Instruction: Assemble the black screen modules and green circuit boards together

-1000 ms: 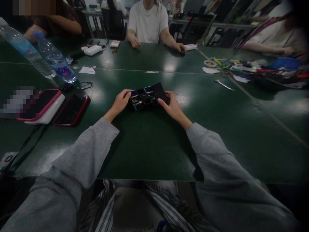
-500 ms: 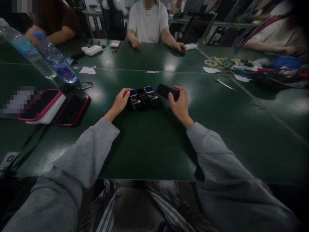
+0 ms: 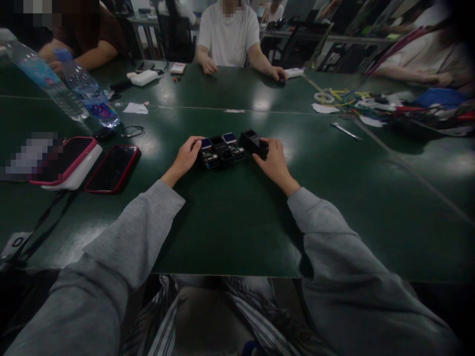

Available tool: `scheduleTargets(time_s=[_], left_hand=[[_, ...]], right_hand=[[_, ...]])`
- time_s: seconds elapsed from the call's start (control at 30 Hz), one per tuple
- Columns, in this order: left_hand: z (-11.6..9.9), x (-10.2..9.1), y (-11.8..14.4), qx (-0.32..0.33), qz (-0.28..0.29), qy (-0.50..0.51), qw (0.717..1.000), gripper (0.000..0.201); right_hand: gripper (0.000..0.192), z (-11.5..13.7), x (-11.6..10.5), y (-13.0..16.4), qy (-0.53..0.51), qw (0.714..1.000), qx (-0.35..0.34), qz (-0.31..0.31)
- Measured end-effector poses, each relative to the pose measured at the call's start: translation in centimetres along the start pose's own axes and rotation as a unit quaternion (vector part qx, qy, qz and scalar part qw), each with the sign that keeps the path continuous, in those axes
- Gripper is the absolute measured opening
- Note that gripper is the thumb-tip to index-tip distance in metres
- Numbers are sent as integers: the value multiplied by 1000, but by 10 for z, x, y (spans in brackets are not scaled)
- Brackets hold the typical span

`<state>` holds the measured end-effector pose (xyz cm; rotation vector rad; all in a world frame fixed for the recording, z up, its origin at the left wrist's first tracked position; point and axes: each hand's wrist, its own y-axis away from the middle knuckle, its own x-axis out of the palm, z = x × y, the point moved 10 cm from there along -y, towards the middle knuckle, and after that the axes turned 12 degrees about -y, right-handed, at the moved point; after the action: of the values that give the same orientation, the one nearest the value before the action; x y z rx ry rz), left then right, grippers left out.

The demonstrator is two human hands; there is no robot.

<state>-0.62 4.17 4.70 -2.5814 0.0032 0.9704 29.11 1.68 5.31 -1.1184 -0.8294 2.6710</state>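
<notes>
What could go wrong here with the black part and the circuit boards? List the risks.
1. The right hand holds the black part tight beside the circuit boards; a hard push might knock their exposed components.
2. The left hand only pinches the boards' left edge, so they may slide on the glossy table.
3. Dim light could hide misalignment.

- We've got the board (image 3: 221,151) mid-table (image 3: 230,232), between our left hand (image 3: 186,157) and right hand (image 3: 275,160).
- Box (image 3: 254,143) sits just right of the board.
- Two phones (image 3: 112,168) lie far left, bottles (image 3: 87,94) behind them.
</notes>
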Motion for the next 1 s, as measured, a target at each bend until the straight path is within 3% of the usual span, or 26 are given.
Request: scheduleTargets(time_s=[0.27,0.43,1.0], left_hand=[[4,2,1,0,16,-1,1000,31],[5,2,1,-1,6,37,999,28],[11,5,-2,4,5,55,998,27]], right_hand=[[52,26,9,9,-36,997,-32,66],[51,36,12,12,-13,997,-44,68],[51,28,8,8,-2,998,-13,53]])
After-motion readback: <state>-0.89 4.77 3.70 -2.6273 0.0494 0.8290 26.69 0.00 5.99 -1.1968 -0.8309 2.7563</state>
